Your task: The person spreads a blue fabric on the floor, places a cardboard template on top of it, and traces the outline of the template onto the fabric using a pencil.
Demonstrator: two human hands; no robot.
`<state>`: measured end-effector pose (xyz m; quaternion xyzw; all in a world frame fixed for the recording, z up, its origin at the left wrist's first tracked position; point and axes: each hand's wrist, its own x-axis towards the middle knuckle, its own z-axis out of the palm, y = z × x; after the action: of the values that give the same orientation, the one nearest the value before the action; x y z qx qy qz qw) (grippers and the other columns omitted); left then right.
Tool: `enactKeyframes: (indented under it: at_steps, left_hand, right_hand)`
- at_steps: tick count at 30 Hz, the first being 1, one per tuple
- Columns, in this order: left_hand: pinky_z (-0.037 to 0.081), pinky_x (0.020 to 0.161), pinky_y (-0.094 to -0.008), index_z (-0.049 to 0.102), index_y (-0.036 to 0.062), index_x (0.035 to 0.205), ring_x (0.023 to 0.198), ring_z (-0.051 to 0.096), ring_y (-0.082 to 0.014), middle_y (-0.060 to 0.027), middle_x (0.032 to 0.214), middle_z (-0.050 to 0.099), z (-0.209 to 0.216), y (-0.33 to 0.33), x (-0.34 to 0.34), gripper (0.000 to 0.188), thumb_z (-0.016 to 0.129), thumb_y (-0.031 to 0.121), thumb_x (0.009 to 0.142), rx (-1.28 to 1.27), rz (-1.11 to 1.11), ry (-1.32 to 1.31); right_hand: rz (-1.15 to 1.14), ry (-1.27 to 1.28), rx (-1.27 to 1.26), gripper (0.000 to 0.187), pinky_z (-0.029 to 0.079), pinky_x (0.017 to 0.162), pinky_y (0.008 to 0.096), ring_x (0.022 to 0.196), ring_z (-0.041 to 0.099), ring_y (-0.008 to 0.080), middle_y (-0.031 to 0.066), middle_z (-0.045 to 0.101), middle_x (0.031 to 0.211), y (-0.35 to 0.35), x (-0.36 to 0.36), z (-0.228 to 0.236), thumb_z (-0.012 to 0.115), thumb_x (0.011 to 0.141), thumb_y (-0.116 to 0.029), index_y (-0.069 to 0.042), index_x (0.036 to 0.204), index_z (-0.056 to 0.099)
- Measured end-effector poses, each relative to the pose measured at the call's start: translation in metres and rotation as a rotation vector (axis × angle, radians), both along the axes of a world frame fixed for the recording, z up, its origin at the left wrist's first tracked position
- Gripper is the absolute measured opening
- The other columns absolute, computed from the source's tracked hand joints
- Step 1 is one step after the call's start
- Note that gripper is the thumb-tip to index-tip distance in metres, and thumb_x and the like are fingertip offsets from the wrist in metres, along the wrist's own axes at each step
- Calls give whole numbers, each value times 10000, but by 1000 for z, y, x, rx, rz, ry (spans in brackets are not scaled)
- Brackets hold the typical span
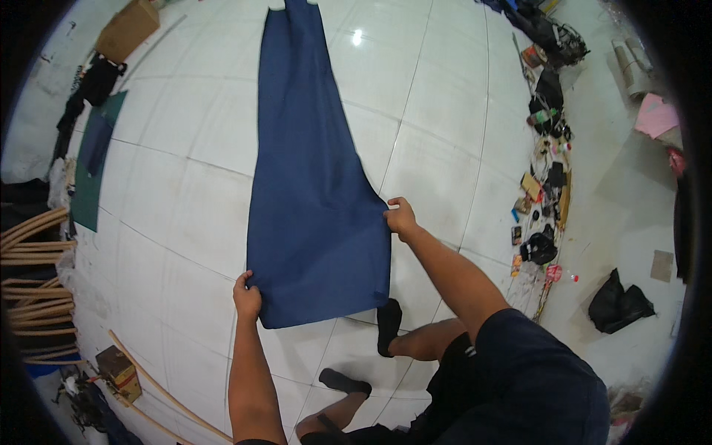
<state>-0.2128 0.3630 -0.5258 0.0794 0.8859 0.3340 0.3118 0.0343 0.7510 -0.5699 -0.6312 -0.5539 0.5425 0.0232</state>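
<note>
A long piece of dark blue cloth (311, 193) stretches away from me over the tiled floor, wide at the near end and narrower toward the far end. My left hand (247, 297) pinches its left edge close to the near corner. Higher up on the opposite side, my right hand (401, 218) grips the right edge where the cloth widens. The near edge hangs almost straight between the two sides, with a small fold at its right corner. Fingertips of both hands are partly hidden by the cloth.
White tiles (178, 200) make up the floor. Several tan rods (37, 311) and a small box (119, 373) lie at the left, beyond them a green sheet (93, 193). Scattered clutter (545, 185) lines the right wall. My socked foot (388, 326) is beside the cloth's near right corner.
</note>
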Motion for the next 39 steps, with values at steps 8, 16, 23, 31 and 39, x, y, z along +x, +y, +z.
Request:
enactKeyframes:
  at_steps: [8, 16, 23, 31, 39]
  left_hand:
    - [372, 1169, -483, 530, 14, 1432, 1403, 409, -507, -329, 1537, 402, -176, -36, 62, 633, 715, 151, 842, -417, -480, 377]
    - [258, 1207, -574, 457, 96, 1502, 1475, 274, -503, -306, 1607, 267, -205, 11, 66, 1066, 961, 424, 621, -124, -973, 477]
    - [398, 1094, -642, 509, 102, 1483, 1352, 420, -571, -413, 1473, 395, -262, 10, 38, 1113, 690, 857, 686, -1, -1172, 727]
    - [520, 982, -536, 680, -25, 1252, 1038, 660, -469, -300, 1188, 662, -276, 13, 58, 896, 713, 749, 800, 60, -1236, 1082]
    - [524, 975, -533, 671, -38, 1256, 1045, 657, -477, -309, 1190, 663, -241, 66, 261, 855, 721, 698, 823, 252, -1537, 699]
  right_hand:
    - [207, -94, -75, 469, 557, 759, 407, 857, 691, 279, 175, 688, 953, -63, 84, -167, 645, 915, -91, -63, 1339, 445]
    - [566, -154, 286, 477, 501, 931, 543, 1088, 659, 420, 228, 705, 1108, -65, 137, -142, 661, 980, -302, -128, 1389, 489]
    - [51, -198, 361, 388, 527, 852, 506, 988, 687, 388, 191, 729, 1003, -225, 361, -79, 667, 958, -353, -84, 1226, 590]
    - [-772, -522, 75, 668, 346, 1080, 638, 1363, 446, 404, 157, 498, 1465, -738, 612, -110, 675, 940, -528, -160, 1470, 498]
    - [-1194, -741, -138, 416, 525, 965, 490, 1121, 680, 380, 205, 709, 1202, -904, 527, -4, 652, 935, -383, -31, 1142, 728]
